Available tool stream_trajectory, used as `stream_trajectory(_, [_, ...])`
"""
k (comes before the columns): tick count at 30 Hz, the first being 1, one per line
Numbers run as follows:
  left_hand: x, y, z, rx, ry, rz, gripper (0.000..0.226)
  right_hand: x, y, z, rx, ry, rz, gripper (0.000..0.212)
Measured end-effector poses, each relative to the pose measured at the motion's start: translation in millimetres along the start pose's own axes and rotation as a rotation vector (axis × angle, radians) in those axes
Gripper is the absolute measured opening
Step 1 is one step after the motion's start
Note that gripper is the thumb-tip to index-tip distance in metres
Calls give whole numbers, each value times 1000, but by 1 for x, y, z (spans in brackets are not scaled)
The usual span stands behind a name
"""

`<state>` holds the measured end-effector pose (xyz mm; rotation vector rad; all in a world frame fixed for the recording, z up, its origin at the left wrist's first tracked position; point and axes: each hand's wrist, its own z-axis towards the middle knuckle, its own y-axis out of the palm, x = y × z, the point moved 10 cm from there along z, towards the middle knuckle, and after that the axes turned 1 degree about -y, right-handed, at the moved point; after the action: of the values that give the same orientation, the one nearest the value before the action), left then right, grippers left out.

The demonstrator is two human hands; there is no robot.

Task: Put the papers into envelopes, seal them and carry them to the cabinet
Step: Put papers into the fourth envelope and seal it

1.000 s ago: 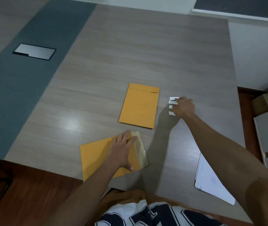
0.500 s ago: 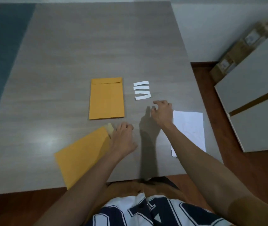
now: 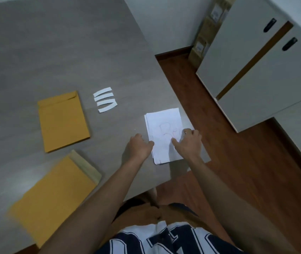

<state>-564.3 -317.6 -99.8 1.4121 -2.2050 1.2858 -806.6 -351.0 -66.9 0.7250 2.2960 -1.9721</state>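
Observation:
A stack of white papers (image 3: 163,125) lies near the table's right front corner, its top sheet scribbled on. My right hand (image 3: 189,143) rests on the stack, thumb on the top sheet and fingers curled at its right edge. With its fingers curled, my left hand (image 3: 140,146) touches the stack's left edge with the thumb; a grip is not visible. One yellow envelope (image 3: 63,121) lies flat with its flap down. A second yellow envelope (image 3: 54,195), flap open, lies at the near left. Neither hand touches an envelope.
Several white paper strips (image 3: 105,99) lie between the far envelope and the papers. The grey table (image 3: 54,52) ends just right of the stack, above brown floor. A white cabinet (image 3: 256,66) stands to the right, cardboard boxes (image 3: 208,32) behind it.
My right hand left the strips and came onto the papers. My left hand let go of the near envelope and moved right to the stack. The view swung right.

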Motion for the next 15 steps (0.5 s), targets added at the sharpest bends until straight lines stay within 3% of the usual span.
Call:
stream_trajectory(3, [-9, 25, 25, -11, -87, -63, 56, 0, 6, 4, -40, 15, 56, 67])
stream_trajectory(9, [-17, 35, 38, 40, -245, -255, 65, 3, 14, 11, -87, 63, 126, 71])
stream_trajectory(15, [19, 40, 9, -62, -166, -286, 29, 5, 14, 9, -80, 23, 143, 70])
